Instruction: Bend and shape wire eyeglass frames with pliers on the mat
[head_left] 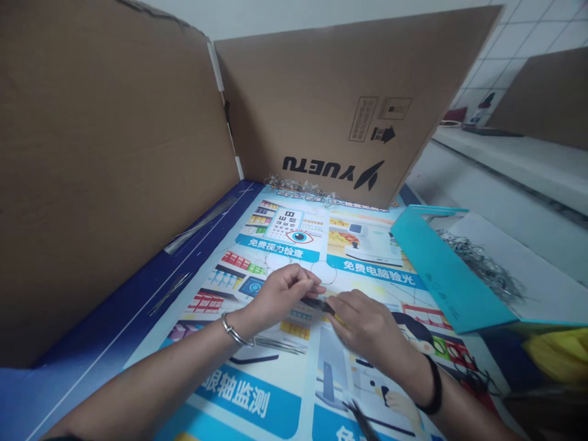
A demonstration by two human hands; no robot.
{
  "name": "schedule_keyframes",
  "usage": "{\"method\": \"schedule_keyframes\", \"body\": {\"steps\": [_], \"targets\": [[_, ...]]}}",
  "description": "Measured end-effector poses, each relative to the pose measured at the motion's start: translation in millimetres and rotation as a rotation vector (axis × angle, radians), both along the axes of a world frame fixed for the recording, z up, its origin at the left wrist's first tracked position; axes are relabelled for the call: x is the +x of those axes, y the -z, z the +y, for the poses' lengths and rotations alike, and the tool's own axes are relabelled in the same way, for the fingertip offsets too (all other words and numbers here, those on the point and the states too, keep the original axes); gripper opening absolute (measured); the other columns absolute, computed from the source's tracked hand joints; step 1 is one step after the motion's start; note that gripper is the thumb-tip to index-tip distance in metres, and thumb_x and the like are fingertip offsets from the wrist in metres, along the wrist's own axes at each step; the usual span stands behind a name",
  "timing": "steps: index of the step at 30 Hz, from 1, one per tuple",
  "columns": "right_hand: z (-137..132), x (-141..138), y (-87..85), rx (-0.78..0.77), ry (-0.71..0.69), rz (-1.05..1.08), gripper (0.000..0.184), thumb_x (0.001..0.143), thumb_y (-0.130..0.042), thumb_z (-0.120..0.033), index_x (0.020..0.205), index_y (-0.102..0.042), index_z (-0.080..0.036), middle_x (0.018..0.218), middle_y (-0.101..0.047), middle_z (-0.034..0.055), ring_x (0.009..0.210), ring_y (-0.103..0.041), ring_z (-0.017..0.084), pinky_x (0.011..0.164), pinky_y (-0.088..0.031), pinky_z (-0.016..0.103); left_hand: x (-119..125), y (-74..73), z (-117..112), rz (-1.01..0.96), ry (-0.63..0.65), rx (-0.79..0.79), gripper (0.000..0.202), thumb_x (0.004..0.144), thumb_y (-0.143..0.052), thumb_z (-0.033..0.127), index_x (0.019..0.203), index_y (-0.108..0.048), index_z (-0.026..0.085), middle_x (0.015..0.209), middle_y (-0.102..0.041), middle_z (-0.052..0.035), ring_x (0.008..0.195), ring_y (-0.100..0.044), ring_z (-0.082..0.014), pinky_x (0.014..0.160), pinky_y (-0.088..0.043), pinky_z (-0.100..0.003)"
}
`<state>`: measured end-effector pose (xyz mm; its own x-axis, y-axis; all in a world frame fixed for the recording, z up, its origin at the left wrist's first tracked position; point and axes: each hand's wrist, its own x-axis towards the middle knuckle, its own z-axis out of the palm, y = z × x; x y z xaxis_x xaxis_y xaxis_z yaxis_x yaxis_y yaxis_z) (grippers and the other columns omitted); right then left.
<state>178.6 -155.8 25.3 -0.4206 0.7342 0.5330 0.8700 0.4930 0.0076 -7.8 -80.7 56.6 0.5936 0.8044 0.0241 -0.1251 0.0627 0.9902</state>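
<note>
Pinching a small dark piece between them, the left hand and the right hand meet low over a printed poster that covers the tabletop. The left fingers are drawn narrow onto the piece's near end, and the right fingers close on its other end; what the piece is cannot be told. A silver bangle sits on the left wrist and a black band on the right. Just behind the left fingers, under the wrist, lies a bundle of thin wires. Well out to the right of the right fingers stands a teal tray with a heap of metal bits. Far ahead of both sets of fingers rises a cardboard wall, with metal scraps at its foot.
</note>
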Motion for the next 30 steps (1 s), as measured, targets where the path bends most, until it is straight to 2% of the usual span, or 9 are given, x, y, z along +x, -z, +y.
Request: {"method": "schedule_keyframes", "body": {"steps": [9, 14, 21, 26, 30], "targets": [[1.8, 1.8, 3.7, -0.109, -0.016, 0.116, 0.019, 0.088, -0.049, -0.026, 0.099, -0.062, -0.018, 0.083, -0.065, 0.0068, 0.082, -0.06, 0.016, 0.072, -0.05, 0.027, 0.5, 1.0, 0.3, 0.04, 0.024, 0.091, 0.021, 0.083, -0.053, 0.027, 0.068, -0.047, 0.014, 0.094, -0.059, -0.0061, 0.087, -0.067, -0.0192, 0.081, -0.053, -0.037], [2.5, 2.4, 3.6, -0.179, -0.013, 0.138, 0.02, 0.088, -0.048, -0.027, 0.099, -0.063, -0.018, 0.082, -0.065, 0.0065, 0.081, -0.06, 0.016, 0.072, -0.05, 0.027, -0.5, 6.1, 2.3, 0.078, 0.044, 0.15, 0.022, 0.085, -0.051, 0.028, 0.069, -0.047, 0.015, 0.096, -0.059, -0.0064, 0.087, -0.066, -0.0177, 0.081, -0.053, -0.036], [2.9, 2.8, 1.6, -0.236, 0.0, 0.131, 0.019, 0.087, -0.049, -0.027, 0.097, -0.063, -0.019, 0.081, -0.065, 0.0057, 0.079, -0.06, 0.016, 0.071, -0.049, 0.026, 0.1, 9.9, 3.7, 0.076, 0.058, 0.155, 0.022, 0.085, -0.052, 0.03, 0.069, -0.048, 0.015, 0.097, -0.059, -0.0068, 0.087, -0.066, -0.0177, 0.079, -0.053, -0.034], [3.4, 2.4, 1.1, -0.169, 0.031, 0.076, 0.019, 0.087, -0.048, -0.027, 0.095, -0.063, -0.018, 0.082, -0.064, 0.0073, 0.081, -0.058, 0.017, 0.071, -0.048, 0.028, 1.7, 9.9, 4.8, 0.078, 0.024, 0.129, 0.022, 0.083, -0.053, 0.029, 0.068, -0.048, 0.015, 0.096, -0.059, -0.0067, 0.085, -0.066, -0.018, 0.077, -0.052, -0.033], [5.6, 6.9, -0.2, -0.045, 0.023, 0.0, 0.019, 0.084, -0.053, -0.027, 0.096, -0.064, -0.016, 0.084, -0.063, 0.0085, 0.081, -0.056, 0.019, 0.074, -0.047, 0.033, -1.2, 9.4, 15.2, 0.116, -0.125, 0.138, 0.018, 0.082, -0.054, 0.028, 0.07, -0.05, 0.016, 0.093, -0.062, -0.0055, 0.088, -0.064, -0.0177, 0.079, -0.048, -0.031]]}}
